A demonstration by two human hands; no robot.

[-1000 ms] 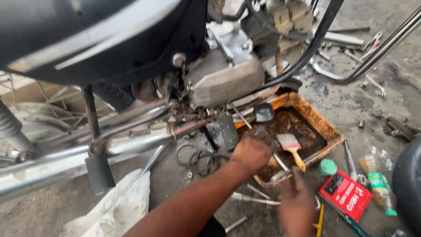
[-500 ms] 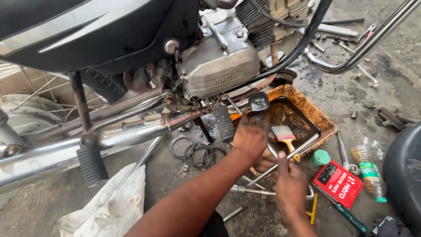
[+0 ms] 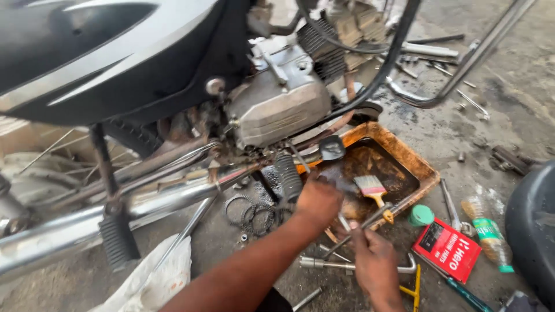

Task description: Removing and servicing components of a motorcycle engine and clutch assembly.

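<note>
Fingers of the left hand (image 3: 317, 199) curl downward at the near edge of the orange drip tray (image 3: 425, 167), closed around something dark by the footpeg (image 3: 287, 176), though what they grip cannot be told; the right hand (image 3: 374, 267) lies lower, its fingers wrapped around a slim metal tool (image 3: 361, 226) whose shaft slants up toward the tray's near rim; just beyond that shaft a paintbrush (image 3: 373, 192) with a yellow handle rests inside the tray, bristles pointing away from the person, over a film of brown oily liquid; under the right hand a long steel wrench (image 3: 326, 264) lies flat on the concrete, and a yellow-handled tool (image 3: 415, 287) pokes out just beside the wrist; to the right of the tray's corner sit a green cap (image 3: 421, 215), a red carton (image 3: 447, 249) and a small plastic bottle (image 3: 487, 231) lying on its side, all near one another; left of the left hand a cluster of dark rings (image 3: 253, 212) lies on the ground beneath the motorcycle's grey engine case (image 3: 277, 107); the chrome exhaust pipe (image 3: 144, 205) runs off to the left, with a white rag (image 3: 153, 283) crumpled below it.
</note>
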